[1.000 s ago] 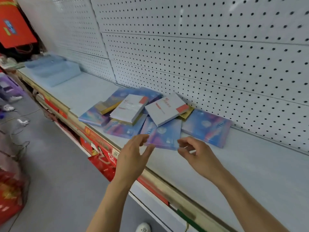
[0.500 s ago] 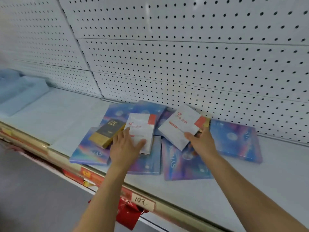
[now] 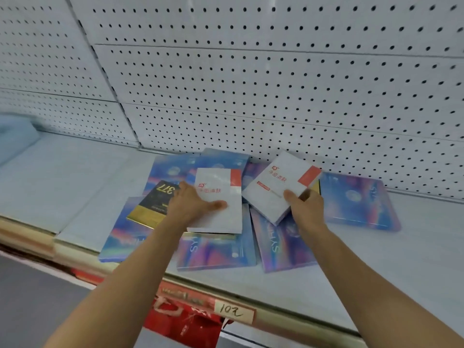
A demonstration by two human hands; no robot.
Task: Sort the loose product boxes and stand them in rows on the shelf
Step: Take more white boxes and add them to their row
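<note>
- White pegboard [image 3: 276,84] backs a pale shelf [image 3: 75,177], and a loose pile of flat product boxes lies on that shelf against the board.
- At the middle of the pile, a white box with a red corner [image 3: 221,197] lies flat on top of the others; the left hand [image 3: 190,204] grips its 9 o'clock edge, thumb pressed on the face, fingers hidden beneath.
- At 3 o'clock from it, a second white box [image 3: 278,182] of the same print sits tilted, its far end raised; the right hand [image 3: 305,207] pinches its near right corner, thumb on top.
- At 9 o'clock of the left hand, a black and gold box [image 3: 155,207] marked 377 lies flat, just touching the knuckles.
- Under and around these lie iridescent blue-purple boxes, all flat: one at 8 o'clock [image 3: 123,234], one at 6 o'clock [image 3: 216,249], one at 5 o'clock [image 3: 283,244], one at 3 o'clock [image 3: 356,199] beside the right hand, and more at 12 o'clock [image 3: 180,167] near the pegboard.
- No box stands upright.
- At 6 o'clock, on the shelf's front rail, a handwritten price tag [image 3: 232,313] is fixed, with red packaging [image 3: 185,325] below it.
- At 9 o'clock, far along the shelf, a pale blue bundle [image 3: 15,139] shows at the edge, blurred.
</note>
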